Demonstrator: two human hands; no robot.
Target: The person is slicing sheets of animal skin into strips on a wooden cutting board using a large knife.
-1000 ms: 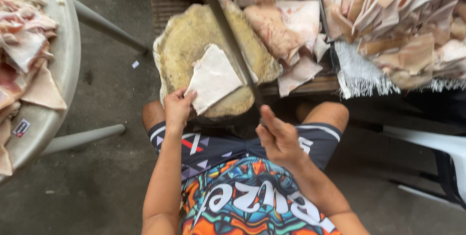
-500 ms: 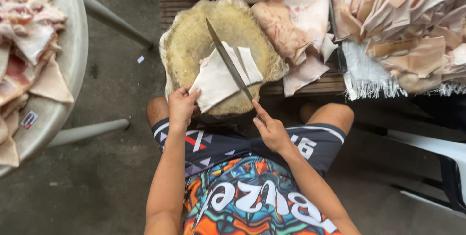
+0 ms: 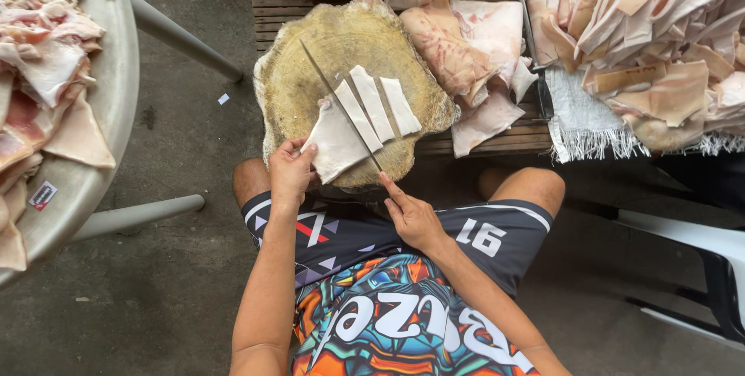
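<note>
Pale pork skin sheet (image 3: 335,145) lies flat on a round wooden chopping block (image 3: 295,89), pinned at its near edge by the left hand (image 3: 290,174) so it cannot slide. The right hand (image 3: 415,217) grips a long knife (image 3: 339,104), blade laid across the sheet beside three cut strips (image 3: 380,104).

Light: soft, even daylight | shadows: faint (no glare) | focus: sharp, edges slightly stretched

Bare forearms; dark patterned shorts (image 3: 497,232), white numerals; multicoloured printed shirt (image 3: 403,322)
</note>
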